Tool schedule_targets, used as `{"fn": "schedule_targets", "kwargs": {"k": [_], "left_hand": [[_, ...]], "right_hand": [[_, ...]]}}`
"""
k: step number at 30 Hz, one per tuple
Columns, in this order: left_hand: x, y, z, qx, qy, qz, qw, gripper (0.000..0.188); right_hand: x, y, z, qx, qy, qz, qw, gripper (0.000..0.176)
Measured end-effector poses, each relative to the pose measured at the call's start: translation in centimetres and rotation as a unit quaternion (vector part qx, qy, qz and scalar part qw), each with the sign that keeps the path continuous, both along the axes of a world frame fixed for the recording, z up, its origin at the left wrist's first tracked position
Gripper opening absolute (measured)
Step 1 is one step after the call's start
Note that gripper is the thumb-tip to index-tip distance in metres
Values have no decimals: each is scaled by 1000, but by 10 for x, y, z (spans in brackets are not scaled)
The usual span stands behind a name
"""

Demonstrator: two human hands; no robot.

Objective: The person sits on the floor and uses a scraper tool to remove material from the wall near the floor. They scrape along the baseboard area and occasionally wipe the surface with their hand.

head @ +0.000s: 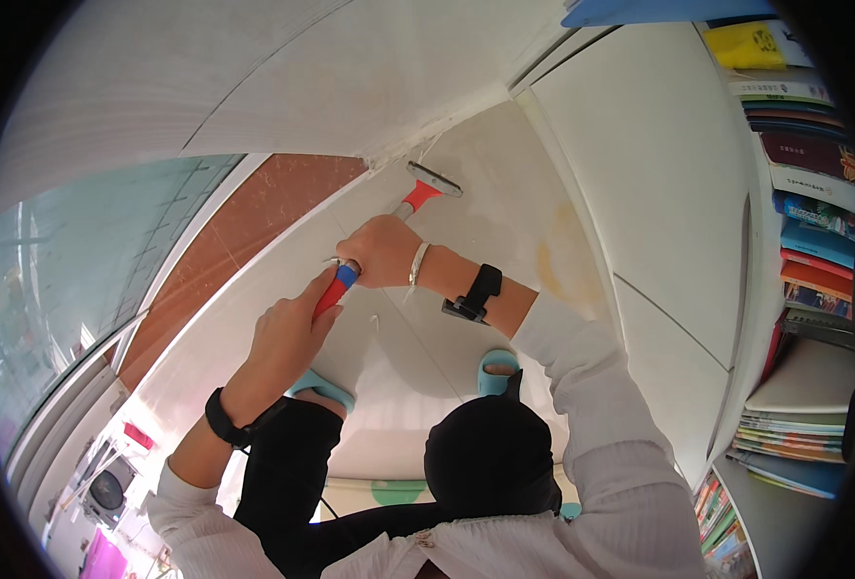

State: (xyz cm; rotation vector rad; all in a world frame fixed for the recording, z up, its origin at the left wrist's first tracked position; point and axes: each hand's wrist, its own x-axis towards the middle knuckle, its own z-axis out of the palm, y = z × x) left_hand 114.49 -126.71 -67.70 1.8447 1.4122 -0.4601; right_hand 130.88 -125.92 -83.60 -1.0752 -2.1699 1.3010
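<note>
Both my hands grip a long-handled scraper [422,194] with a red neck and a grey metal blade holder. My right hand [382,250] is closed around the metal shaft close to the head. Lower down, my left hand [286,329] holds the red and blue grip [337,289]. The scraper head is over the pale tiled floor [500,224], near the foot of the white wall [369,79]; whether the blade touches the tile I cannot tell. A yellowish stain [547,264] marks the floor to the right of the head.
A white cabinet [644,166] stands along the right, beside shelves packed with books [818,246]. On the left are a reddish-brown threshold slab [246,231] and a glass panel [102,253]. My feet, in turquoise slippers [496,369], are on the tiles below my hands.
</note>
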Motion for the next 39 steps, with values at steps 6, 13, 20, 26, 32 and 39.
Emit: {"fn": "schedule_targets", "kwargs": {"k": [6,13,20,26,32,39], "left_hand": [[-16,-27,21,-40,82,-66,994,51],[-20,-48,-2,14,30,-74,997,52],[-14,-45,-14,15,26,-79,996,52],[-10,-48,-24,47,-4,-73,996,55],[-17,-41,0,-2,1,-49,999,52],[-32,-37,35,-15,7,-6,1000,52]], "right_hand": [[81,31,-19,-173,77,-308,932,38],[132,70,-99,168,-239,-269,918,19],[139,90,-95,199,-278,-161,926,7],[123,92,-102,190,-269,-101,939,9],[141,101,-90,95,-384,-5,919,10],[128,46,-77,19,-375,-16,927,15]]}}
